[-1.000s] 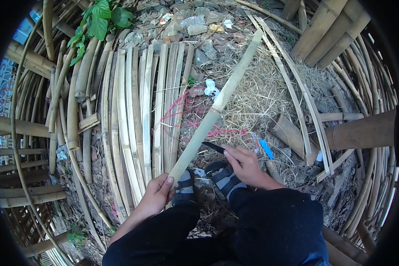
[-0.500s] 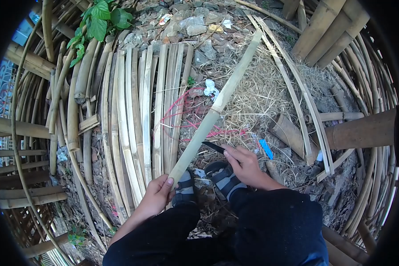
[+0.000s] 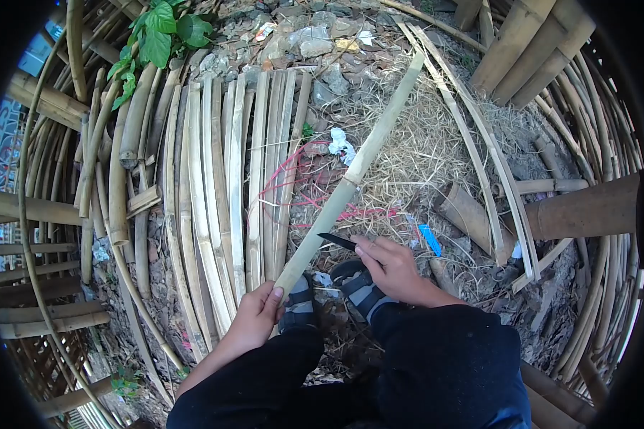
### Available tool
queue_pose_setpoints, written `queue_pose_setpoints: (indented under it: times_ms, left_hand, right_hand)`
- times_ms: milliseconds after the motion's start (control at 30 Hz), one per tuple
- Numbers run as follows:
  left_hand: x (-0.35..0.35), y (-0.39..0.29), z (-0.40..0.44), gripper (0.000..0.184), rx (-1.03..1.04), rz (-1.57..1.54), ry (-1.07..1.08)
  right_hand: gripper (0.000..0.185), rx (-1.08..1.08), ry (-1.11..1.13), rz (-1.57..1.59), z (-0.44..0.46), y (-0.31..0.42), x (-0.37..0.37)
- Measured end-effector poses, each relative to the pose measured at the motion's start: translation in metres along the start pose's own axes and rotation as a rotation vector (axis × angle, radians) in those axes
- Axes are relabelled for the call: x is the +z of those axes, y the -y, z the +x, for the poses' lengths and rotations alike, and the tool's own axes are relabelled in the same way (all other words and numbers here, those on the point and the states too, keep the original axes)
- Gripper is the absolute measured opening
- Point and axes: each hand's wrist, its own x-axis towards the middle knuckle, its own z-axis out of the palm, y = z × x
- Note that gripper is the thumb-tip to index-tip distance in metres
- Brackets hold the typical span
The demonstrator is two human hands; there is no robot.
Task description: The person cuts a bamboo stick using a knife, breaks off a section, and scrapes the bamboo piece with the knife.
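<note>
A long, pale green bamboo strip (image 3: 330, 212) slants up and to the right from my left hand (image 3: 260, 314), which is closed around its lower end. A darker node crosses the strip near its middle. In my right hand (image 3: 391, 268) is a knife, its handle hidden by my fingers. The dark knife blade (image 3: 336, 240) points left, and its tip lies over the strip's right edge below the node. Whether the blade cuts into the bamboo or only rests on it, I cannot tell.
Several split bamboo strips (image 3: 215, 193) lie side by side on the left. Thin shavings (image 3: 415, 161) cover the ground ahead, with pink twine (image 3: 350, 213) and a blue wrapper (image 3: 429, 240). Two long strips (image 3: 472, 143) and a thick bamboo pole (image 3: 587, 207) are at right.
My right hand and the knife have shifted slightly left and down, bringing the blade tip over the strip. The strip's far end has moved a little to the right.
</note>
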Motion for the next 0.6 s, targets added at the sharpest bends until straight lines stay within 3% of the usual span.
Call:
queue_pose_setpoints:
  times_ms: [600]
  left_hand:
    - [0.0001,0.0004,0.0012,0.037,0.028,0.113,-0.041]
  right_hand:
    - [0.029,0.017,0.032,-0.036,-0.0013,0.0033,-0.0028]
